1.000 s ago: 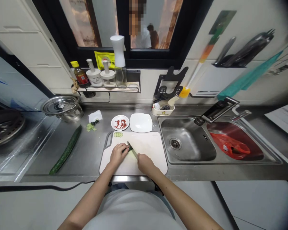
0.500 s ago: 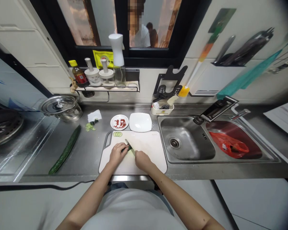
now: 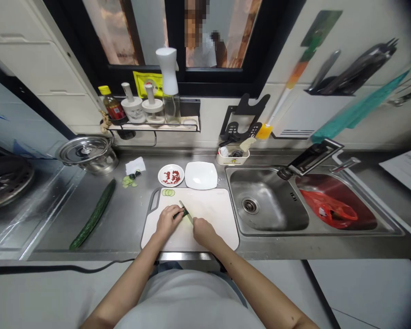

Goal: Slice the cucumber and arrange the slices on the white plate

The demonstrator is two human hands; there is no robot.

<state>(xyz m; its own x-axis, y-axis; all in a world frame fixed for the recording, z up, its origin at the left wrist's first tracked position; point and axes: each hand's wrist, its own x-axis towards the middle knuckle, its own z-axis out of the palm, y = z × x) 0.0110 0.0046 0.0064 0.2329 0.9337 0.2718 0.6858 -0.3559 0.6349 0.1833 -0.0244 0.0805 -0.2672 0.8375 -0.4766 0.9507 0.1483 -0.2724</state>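
On the white cutting board, my left hand is closed on a short dark green piece of cucumber, most of it hidden under the fingers. My right hand grips a knife by its handle, the blade slanting up and left against the cucumber's right end. Several thin cucumber slices lie overlapped at the board's upper left. Just beyond the board stand a white plate with chopped red pieces and a bare white square plate.
Left of the board lies a whole cucumber. Cucumber scraps and white paper are near a lidded steel pot. To the right is a double sink holding a red plastic bag. A bottle shelf hangs behind.
Hands, knife and cucumber stay almost where they were. The view has shifted very slightly.
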